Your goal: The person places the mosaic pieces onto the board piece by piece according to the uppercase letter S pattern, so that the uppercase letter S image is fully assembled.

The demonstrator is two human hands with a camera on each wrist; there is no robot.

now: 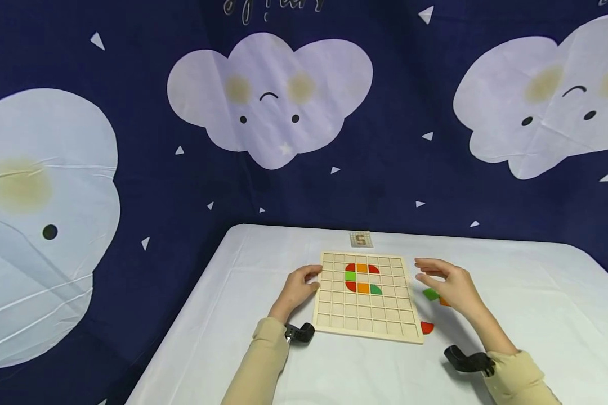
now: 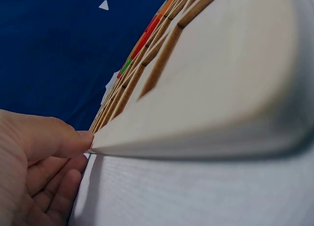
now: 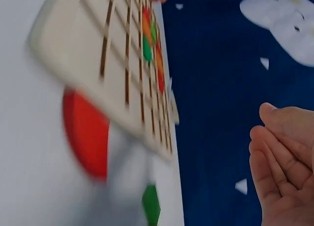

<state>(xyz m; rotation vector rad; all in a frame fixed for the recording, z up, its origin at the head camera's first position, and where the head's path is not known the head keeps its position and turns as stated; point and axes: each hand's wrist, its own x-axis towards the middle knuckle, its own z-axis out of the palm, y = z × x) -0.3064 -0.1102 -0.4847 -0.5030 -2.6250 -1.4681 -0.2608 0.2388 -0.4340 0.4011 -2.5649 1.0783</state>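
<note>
A wooden grid board (image 1: 336, 310) lies on the white table. Red rounded pieces, orange squares, a light green square (image 1: 351, 276) and a dark green rounded piece (image 1: 376, 289) form a C-like shape in its upper cells. At the board's left edge, my left hand (image 1: 298, 288) rests with thumb and forefinger; in the left wrist view, a fingertip (image 2: 84, 135) touches the rim and the other fingers bend beneath. To the right of the board, my right hand (image 1: 452, 286) hovers with loosely bent fingers and holds nothing, as the right wrist view also shows.
Loose pieces lie beside the board's right edge: a green one (image 1: 430, 294), an orange one (image 1: 444, 302) partly behind the right hand, and a red rounded one (image 1: 427, 327). A small gridded card (image 1: 361, 239) with a brown figure lies behind the board. A dark blue curtain (image 1: 304, 194) hangs beyond the table.
</note>
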